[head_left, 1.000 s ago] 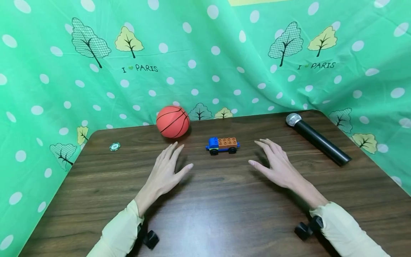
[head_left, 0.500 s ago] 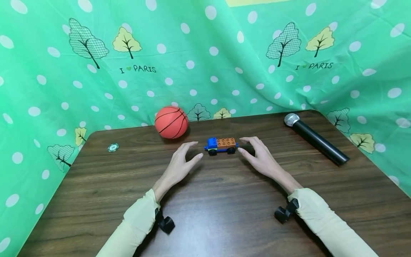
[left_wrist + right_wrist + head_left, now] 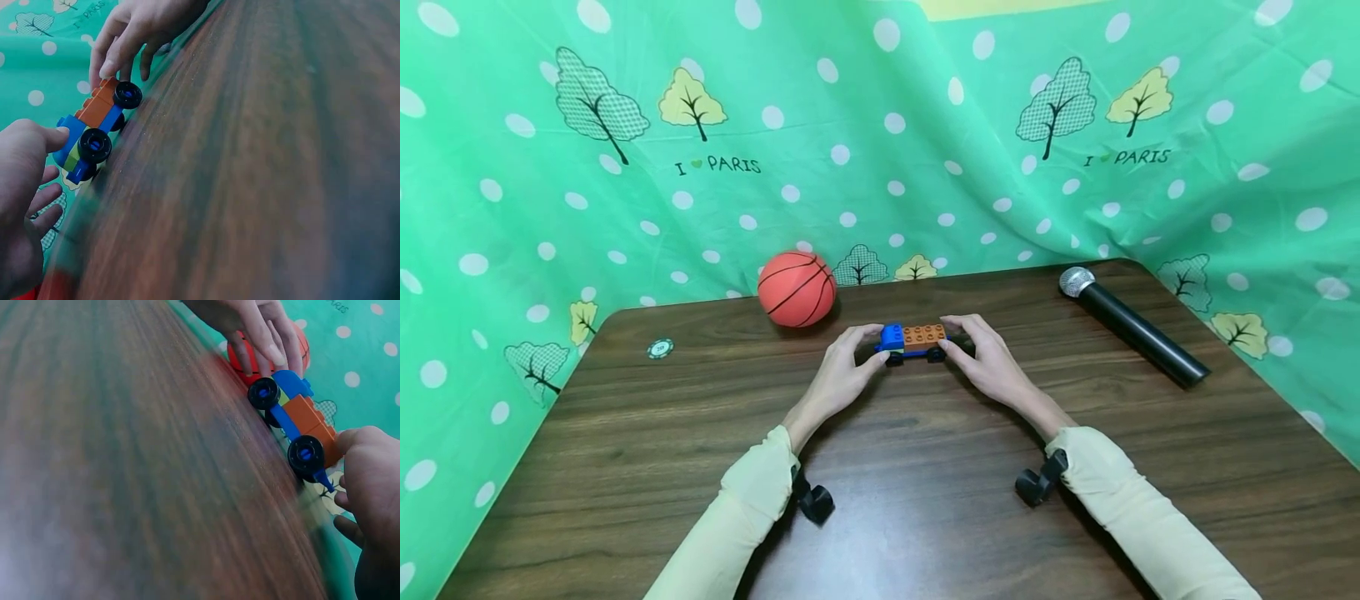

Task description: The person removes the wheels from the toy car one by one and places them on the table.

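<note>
A small toy truck (image 3: 917, 340), with a blue cab, orange studded bricks and black wheels, stands on the table between my hands. My left hand (image 3: 842, 371) pinches its cab end, the thumb (image 3: 57, 136) lying against the blue brick and the index finger on the far side. At the orange end my right hand (image 3: 992, 362) takes hold with its thumb (image 3: 353, 439) on the near side and a finger behind. The other fingers of both hands hang loosely below. In the wrist views the wheels (image 3: 95, 146) show close over the table surface.
A red toy basketball (image 3: 797, 289) sits at the back, left of the truck. A black microphone (image 3: 1138, 329) lies at the right, and a green-and-white round chip (image 3: 660, 348) at the left. Behind the wooden table (image 3: 910, 483) hangs a green dotted cloth (image 3: 820, 108).
Both hands have moved inward from either side of the toy truck and taken hold of its two ends. The ball, microphone and chip have stayed in place on the table.
</note>
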{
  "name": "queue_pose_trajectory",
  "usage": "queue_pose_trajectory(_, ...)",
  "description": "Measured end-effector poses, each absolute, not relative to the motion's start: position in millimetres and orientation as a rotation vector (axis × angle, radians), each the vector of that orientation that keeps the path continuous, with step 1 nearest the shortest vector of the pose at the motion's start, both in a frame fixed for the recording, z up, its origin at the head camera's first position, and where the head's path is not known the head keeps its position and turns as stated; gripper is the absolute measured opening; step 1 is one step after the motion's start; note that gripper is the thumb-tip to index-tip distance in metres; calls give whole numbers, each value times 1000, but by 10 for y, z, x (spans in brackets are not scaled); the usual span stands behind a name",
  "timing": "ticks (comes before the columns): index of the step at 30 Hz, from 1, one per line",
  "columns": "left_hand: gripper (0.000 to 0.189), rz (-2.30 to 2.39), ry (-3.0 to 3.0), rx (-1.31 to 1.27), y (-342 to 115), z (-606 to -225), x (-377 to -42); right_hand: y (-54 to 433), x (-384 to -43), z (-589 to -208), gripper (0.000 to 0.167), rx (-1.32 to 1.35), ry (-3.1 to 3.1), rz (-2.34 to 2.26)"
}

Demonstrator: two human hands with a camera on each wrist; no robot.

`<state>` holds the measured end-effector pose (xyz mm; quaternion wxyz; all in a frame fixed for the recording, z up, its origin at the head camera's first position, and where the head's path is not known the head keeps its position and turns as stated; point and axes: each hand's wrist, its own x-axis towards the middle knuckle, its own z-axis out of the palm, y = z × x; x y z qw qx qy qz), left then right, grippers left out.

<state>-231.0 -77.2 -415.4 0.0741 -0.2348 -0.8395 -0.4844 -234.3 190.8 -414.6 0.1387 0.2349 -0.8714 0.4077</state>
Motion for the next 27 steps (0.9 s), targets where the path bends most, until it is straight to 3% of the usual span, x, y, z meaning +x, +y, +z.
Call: queue_pose_trajectory(27, 38, -1414, -2532, -619, -681, -4190, -2435, 1861, -2389, -4153, 35, 735, -2502, 1168)
